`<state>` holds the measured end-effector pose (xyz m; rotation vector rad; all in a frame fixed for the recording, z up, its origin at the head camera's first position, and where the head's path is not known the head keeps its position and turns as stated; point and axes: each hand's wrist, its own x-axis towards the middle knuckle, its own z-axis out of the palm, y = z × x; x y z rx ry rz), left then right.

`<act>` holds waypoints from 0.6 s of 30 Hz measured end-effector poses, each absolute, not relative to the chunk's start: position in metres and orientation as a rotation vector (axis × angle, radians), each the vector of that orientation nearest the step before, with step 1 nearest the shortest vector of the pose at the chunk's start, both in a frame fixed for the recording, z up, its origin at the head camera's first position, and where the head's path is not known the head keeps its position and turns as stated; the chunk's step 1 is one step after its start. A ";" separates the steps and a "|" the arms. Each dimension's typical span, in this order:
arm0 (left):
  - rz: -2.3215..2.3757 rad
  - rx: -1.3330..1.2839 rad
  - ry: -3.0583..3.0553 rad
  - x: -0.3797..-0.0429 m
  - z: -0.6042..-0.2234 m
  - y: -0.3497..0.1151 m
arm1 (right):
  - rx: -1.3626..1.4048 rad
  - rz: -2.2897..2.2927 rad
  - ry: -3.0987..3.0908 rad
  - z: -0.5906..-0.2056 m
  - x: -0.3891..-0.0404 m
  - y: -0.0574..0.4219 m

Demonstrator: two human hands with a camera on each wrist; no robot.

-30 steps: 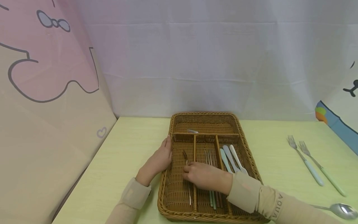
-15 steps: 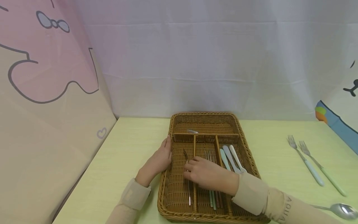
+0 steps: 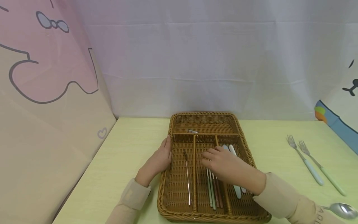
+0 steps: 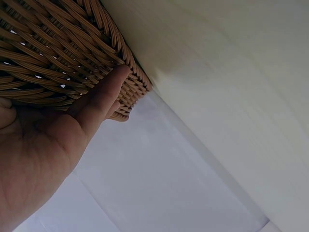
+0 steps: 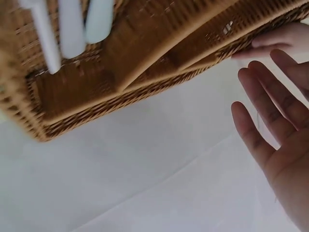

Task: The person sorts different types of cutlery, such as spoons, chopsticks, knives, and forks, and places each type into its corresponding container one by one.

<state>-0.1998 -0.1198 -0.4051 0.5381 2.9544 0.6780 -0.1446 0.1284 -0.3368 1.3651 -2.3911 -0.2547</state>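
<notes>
My left hand [image 3: 156,159] rests against the left side of a brown wicker cutlery basket [image 3: 208,217]. In the left wrist view, that hand's straight fingers lie along the woven wall. Over the middle and right compartments hovers my right hand [image 3: 227,163]; the right wrist view shows its fingers spread, holding nothing. A thin silver utensil [image 3: 188,180] with a darker far end lies lengthwise in the left compartment. Chopsticks [image 3: 211,193] with green and brown ends lie in the middle one, partly hidden. Several pastel-handled utensils [image 5: 72,29] occupy the right compartment. Fork tines [image 3: 192,131] show at the back.
Two forks, one with a blue handle [image 3: 313,172] and one with a green handle [image 3: 332,182], lie on the pale yellow table [image 3: 134,137] to the right. Nearer me is a metal spoon [image 3: 343,210], close to my right sleeve. A white cloth [image 3: 195,68] hangs behind.
My right hand has left the thin silver utensil in the left compartment and moved right, above the chopsticks. The left hand has stayed at the basket's side.
</notes>
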 end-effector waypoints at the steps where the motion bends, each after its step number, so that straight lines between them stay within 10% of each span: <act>1: 0.680 0.536 2.952 -0.200 -0.405 -0.120 | 1.347 -0.245 -2.388 -0.337 -0.144 0.133; 18: 0.655 0.528 2.965 -0.200 -0.407 -0.120 | 1.018 -0.024 -2.334 -0.351 -0.132 0.231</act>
